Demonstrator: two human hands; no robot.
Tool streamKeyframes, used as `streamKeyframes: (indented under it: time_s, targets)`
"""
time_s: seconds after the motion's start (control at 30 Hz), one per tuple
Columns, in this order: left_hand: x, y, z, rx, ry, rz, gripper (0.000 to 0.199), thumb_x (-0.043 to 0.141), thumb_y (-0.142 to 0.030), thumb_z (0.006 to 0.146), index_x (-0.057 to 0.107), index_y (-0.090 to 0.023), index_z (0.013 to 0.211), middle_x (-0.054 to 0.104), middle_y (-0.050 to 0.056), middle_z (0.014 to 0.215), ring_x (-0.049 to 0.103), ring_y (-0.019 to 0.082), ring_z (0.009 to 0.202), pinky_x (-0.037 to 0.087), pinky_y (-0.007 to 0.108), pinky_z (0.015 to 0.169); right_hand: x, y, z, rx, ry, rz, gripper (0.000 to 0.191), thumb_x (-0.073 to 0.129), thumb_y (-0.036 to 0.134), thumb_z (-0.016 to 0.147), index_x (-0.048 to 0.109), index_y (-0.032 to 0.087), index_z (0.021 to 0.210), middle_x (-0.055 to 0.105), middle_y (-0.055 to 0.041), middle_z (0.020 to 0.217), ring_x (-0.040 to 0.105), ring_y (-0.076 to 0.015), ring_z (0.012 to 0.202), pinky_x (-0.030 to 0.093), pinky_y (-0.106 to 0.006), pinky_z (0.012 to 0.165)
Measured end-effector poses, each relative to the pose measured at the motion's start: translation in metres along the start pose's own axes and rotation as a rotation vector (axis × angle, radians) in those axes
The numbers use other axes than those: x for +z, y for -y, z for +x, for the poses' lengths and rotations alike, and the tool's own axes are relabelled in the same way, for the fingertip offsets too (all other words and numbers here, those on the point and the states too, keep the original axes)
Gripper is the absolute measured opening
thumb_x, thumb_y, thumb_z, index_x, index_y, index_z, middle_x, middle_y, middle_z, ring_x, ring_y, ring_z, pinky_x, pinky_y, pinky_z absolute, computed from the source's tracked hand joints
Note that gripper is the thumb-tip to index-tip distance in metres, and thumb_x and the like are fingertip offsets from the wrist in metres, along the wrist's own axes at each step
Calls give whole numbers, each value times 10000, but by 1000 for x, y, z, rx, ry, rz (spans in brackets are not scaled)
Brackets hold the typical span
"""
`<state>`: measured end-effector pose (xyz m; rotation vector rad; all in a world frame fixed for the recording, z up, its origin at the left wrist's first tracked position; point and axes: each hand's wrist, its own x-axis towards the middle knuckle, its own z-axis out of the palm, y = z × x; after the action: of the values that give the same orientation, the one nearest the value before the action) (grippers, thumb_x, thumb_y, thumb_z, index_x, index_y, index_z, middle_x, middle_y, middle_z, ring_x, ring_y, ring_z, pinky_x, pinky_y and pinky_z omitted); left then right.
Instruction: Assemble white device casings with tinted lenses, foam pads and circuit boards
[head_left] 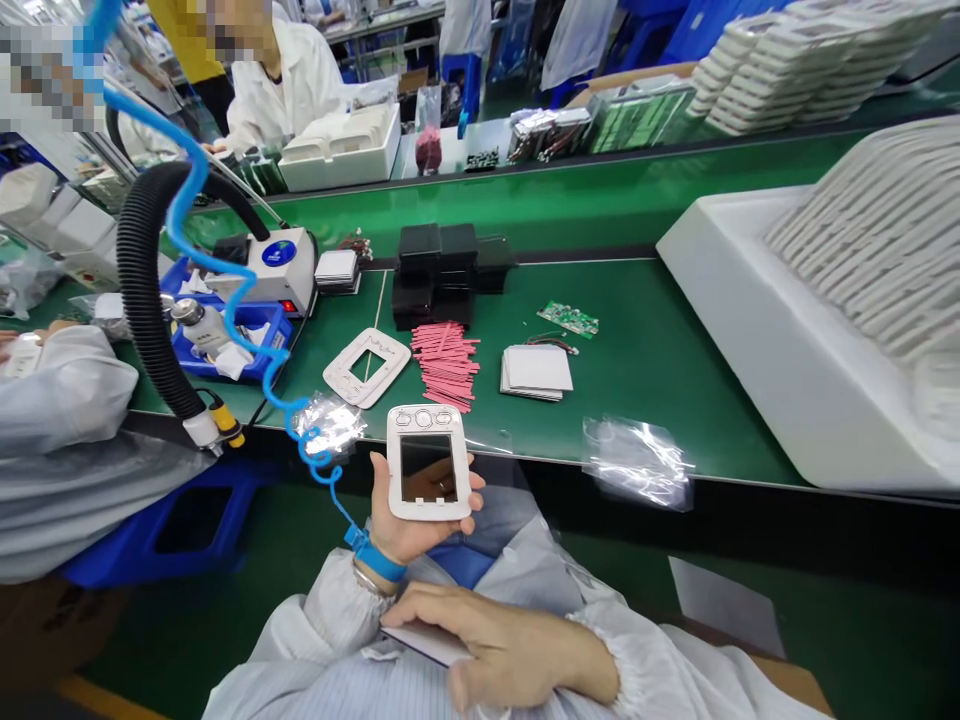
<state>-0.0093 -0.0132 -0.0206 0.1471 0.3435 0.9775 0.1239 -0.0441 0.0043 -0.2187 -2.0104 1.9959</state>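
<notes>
My left hand [401, 528], with a blue wrist strap [375, 557], holds a white device housing [424, 420] from below. A dark, glossy screen [428, 470] fills its window, and the fingers wrap its right edge. Below it, near my lap, my right hand [510, 635] is closed on a thin flat panel [435, 640], pale on top with a dark edge; part of it is hidden under the fingers. Beyond the left hand lie another white housing frame [341, 385] with an open window, a pile of pink strips [448, 370] and a stack of white flat panels [536, 370].
A green circuit board [571, 319] and black trays [435, 265] lie farther back. A large white bin [720, 270] of stacked white parts stands right. Clear plastic film [637, 462] overhangs the bench edge. At left are a coiled blue cord [247, 290], black hose [139, 290] and a co-worker's sleeve [82, 390].
</notes>
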Motion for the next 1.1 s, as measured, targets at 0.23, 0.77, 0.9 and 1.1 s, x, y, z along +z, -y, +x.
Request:
streamKeyframes:
  time_s: [0.23, 0.77, 0.9, 1.1]
  targets:
    - [1, -3, -1, 8, -11, 7, 1051, 331, -858, 624, 537, 9, 1181, 612, 216, 1001, 548, 269, 828, 409, 330, 600, -3, 10, -3, -29, -8, 84, 752, 287, 665, 852, 418, 116, 1349, 542, -147, 1086, 508, -211, 985, 407, -399, 909]
    - [5, -7, 1, 12, -22, -11, 1019, 393, -835, 627, 555, 14, 1166, 625, 210, 1003, 558, 267, 819, 429, 331, 611, -140, 37, -83, 54, -1453, 849, 677, 240, 654, 860, 621, 135, 1069, 640, -207, 1092, 638, -278, 985, 552, -456, 714]
    - [6, -8, 1, 16, -34, -7, 1007, 367, -837, 639, 564, 3, 1159, 624, 208, 1006, 555, 265, 823, 425, 329, 615, -160, 27, -99, 7, -1504, 903, 700, 238, 616, 870, 636, 56, 1004, 626, -277, 1039, 602, -321, 1065, 521, -468, 831]
    - [8, -10, 1, 8, -50, -12, 1023, 373, -843, 626, 559, 9, 1159, 619, 207, 992, 548, 256, 812, 416, 324, 610, -143, 26, -110, 39, -1457, 782, 734, 196, 599, 892, 682, 49, 899, 634, -263, 1064, 625, -230, 1051, 526, -257, 855]
